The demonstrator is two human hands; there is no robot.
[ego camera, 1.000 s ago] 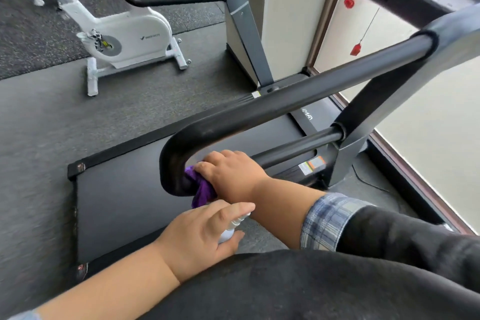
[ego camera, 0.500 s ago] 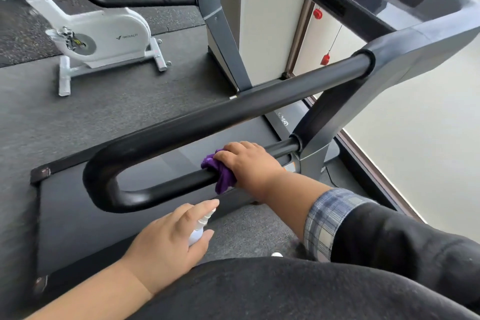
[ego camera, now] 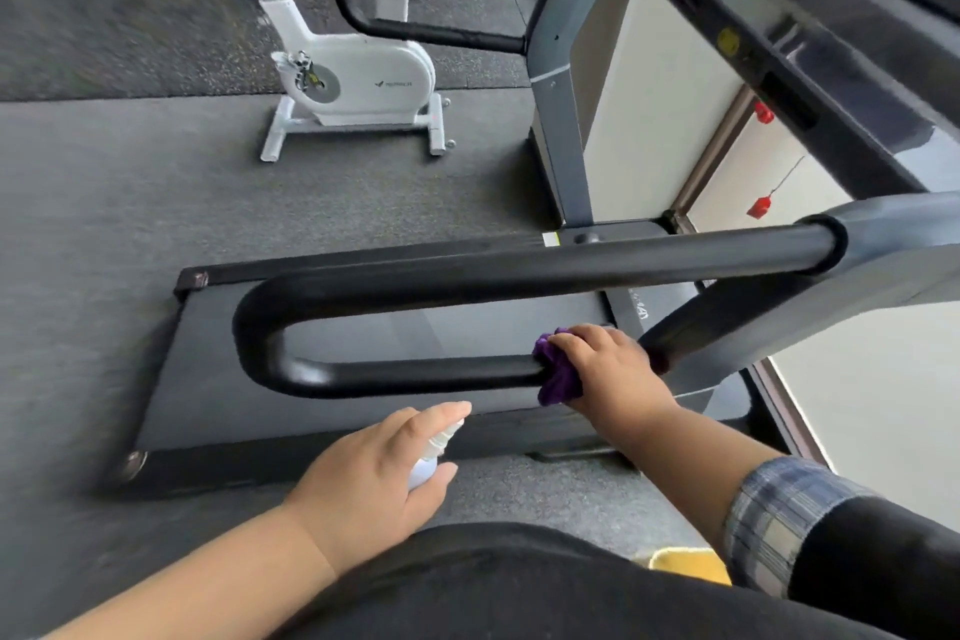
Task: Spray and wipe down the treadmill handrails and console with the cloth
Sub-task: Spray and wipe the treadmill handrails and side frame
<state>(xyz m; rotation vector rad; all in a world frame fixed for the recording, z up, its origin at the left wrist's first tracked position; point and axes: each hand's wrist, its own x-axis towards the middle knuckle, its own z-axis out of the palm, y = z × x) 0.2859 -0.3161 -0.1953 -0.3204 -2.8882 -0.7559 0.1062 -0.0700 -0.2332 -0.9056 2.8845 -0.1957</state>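
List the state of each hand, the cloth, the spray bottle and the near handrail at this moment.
right hand: grips the purple cloth on the lower bar.
purple cloth: bunched, wrapped against the bar.
left hand: holds the spray bottle.
spray bottle: nozzle pointing toward the handrail, mostly hidden.
near handrail: black loop, fixed.

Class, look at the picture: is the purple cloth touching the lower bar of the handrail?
Touching. The head view shows the right hand gripping the purple cloth wrapped around the lower bar of the handrail, with no gap between them.
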